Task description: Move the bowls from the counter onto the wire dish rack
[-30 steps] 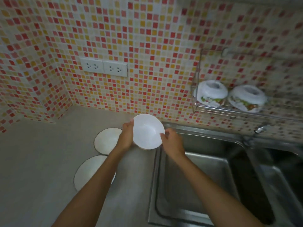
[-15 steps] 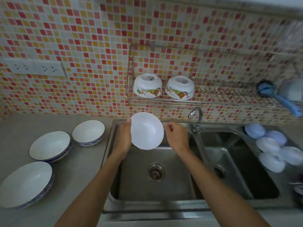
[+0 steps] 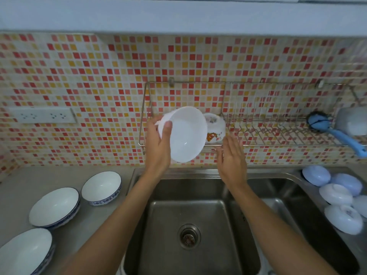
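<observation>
- Your left hand (image 3: 158, 144) grips the white bowl (image 3: 185, 133) by its rim, thumb laid over the inner edge, fingers behind the wall.
- The white bowl is lifted clear of the counter and tilted, its opening toward you, in front of the left end of the wire dish rack (image 3: 258, 124).
- Your right hand (image 3: 232, 157) is empty, fingers extended and close together, palm turned toward the bowl, just at its 4 o'clock and not touching it.
- One patterned bowl (image 3: 215, 127) sits upside down on the rack, partly hidden behind the held bowl, at its 2 o'clock.
- Three blue-rimmed bowls stand upright on the counter (image 3: 17, 187) at your 8 o'clock: a small one (image 3: 101, 188), a middle one (image 3: 54, 207), a large one (image 3: 24, 253).
- The sink (image 3: 188, 225) lies directly below both hands.
- A blue-handled brush (image 3: 337, 133) hangs at the rack's right end, at 3 o'clock.
</observation>
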Demonstrator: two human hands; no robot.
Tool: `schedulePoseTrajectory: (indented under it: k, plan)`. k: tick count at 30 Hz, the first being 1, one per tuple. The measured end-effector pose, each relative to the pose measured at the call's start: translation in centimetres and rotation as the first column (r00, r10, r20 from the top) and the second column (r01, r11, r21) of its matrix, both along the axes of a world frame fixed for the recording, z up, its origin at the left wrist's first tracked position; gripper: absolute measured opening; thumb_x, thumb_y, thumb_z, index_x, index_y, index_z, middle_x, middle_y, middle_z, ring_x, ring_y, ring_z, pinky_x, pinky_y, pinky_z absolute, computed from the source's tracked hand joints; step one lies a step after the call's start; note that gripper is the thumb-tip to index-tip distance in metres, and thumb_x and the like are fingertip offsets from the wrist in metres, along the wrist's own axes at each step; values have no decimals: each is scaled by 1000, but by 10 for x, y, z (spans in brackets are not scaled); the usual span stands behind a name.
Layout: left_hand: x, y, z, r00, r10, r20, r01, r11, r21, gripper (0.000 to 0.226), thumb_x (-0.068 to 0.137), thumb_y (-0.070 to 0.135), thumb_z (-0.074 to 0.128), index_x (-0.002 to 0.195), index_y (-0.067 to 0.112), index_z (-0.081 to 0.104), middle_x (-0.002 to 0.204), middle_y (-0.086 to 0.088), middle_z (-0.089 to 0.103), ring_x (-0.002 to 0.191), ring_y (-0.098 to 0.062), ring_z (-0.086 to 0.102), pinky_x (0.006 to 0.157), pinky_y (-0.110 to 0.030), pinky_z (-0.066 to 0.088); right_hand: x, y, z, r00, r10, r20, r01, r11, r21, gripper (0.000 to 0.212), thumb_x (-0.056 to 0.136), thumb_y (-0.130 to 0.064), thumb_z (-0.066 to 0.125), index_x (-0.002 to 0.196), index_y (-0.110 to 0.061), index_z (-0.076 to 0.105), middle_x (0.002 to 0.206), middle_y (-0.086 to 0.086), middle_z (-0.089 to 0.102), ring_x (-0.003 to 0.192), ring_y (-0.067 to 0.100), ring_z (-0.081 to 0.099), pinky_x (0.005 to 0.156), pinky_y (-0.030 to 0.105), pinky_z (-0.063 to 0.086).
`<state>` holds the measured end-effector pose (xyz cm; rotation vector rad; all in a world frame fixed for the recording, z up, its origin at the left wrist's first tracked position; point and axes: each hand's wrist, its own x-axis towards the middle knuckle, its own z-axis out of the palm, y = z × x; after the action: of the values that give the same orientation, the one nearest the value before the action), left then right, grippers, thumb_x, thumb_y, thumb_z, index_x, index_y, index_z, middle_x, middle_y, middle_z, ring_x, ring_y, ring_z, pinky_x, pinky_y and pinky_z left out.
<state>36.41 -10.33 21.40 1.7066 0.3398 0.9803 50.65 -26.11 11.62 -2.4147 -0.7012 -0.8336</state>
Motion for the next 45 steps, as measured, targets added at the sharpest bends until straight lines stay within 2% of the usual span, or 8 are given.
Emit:
schedulePoseTrajectory:
  k: [4, 6, 8, 12, 17, 24, 32, 45]
  plan:
    - [43, -1, 16, 997, 79, -20, -69, 945, 319, 63, 84, 58, 56, 135, 31, 31, 137, 3, 40, 119, -9, 44, 94, -23, 45, 5, 2, -5, 995, -22, 94, 16, 997, 74, 53, 104, -36, 26, 131, -1, 55, 134, 14, 57, 131, 26, 50, 117, 39, 27]
    - [63, -3, 21, 992, 121, -28, -91, 860, 502, 69, 84, 59, 55, 140, 26, 31, 139, -3, 36, 120, -5, 34, 95, -13, 31, 8, 4, -9, 990, -26, 136, 14, 996, 90, 46, 103, -31, 34, 130, -1, 56, 134, 14, 58, 131, 26, 49, 117, 39, 27]
    - [78, -6, 24, 991, 129, -33, -78, 762, 643, 71, 86, 61, 51, 142, 22, 32, 136, -9, 36, 121, -11, 34, 96, -15, 29, 12, 3, -14, 982, -23, 190, 3, 994, 105, 42, 100, -26, 41, 129, 0, 57, 133, 15, 58, 130, 26, 50, 116, 40, 29]
    - [113, -5, 21, 981, 181, -65, -34, 496, 868, 69, 85, 61, 51, 138, 18, 41, 131, -18, 46, 118, -32, 44, 98, -41, 41, 16, 3, -18, 961, -37, 274, 10, 995, 99, 39, 96, -21, 48, 127, -1, 58, 131, 14, 60, 129, 26, 51, 112, 44, 37]
    - [150, 4, 3, 966, 199, -168, 131, 186, 974, 73, 78, 62, 62, 134, 18, 48, 129, -19, 53, 114, -39, 51, 96, -49, 45, 16, 7, -19, 958, -63, 280, 24, 990, 140, 39, 92, -19, 56, 127, -1, 60, 132, 14, 60, 130, 25, 50, 108, 46, 41]
    - [169, 11, -12, 923, 118, -366, 326, 267, 907, 83, 74, 58, 69, 139, 12, 45, 138, -12, 49, 121, -37, 46, 101, -51, 38, 16, 8, -23, 950, -59, 306, 3, 984, 180, 40, 91, -17, 55, 126, 0, 60, 132, 13, 60, 129, 25, 51, 113, 42, 35]
    - [170, 19, -18, 921, 21, -389, 349, 401, 847, 89, 71, 47, 77, 144, 14, 40, 143, -8, 43, 128, -30, 36, 106, -46, 33, 16, 9, -22, 943, -56, 328, -4, 983, 181, 39, 90, -13, 56, 126, 1, 60, 131, 15, 60, 129, 27, 51, 113, 44, 36]
    - [157, 25, -17, 852, -31, -523, 502, 337, 797, 78, 81, 32, 72, 148, 25, 33, 151, -2, 36, 139, -26, 27, 115, -47, 27, 11, 7, -18, 969, -21, 246, -16, 989, 149, 38, 92, -16, 52, 126, 1, 60, 131, 15, 60, 129, 26, 51, 111, 46, 37]
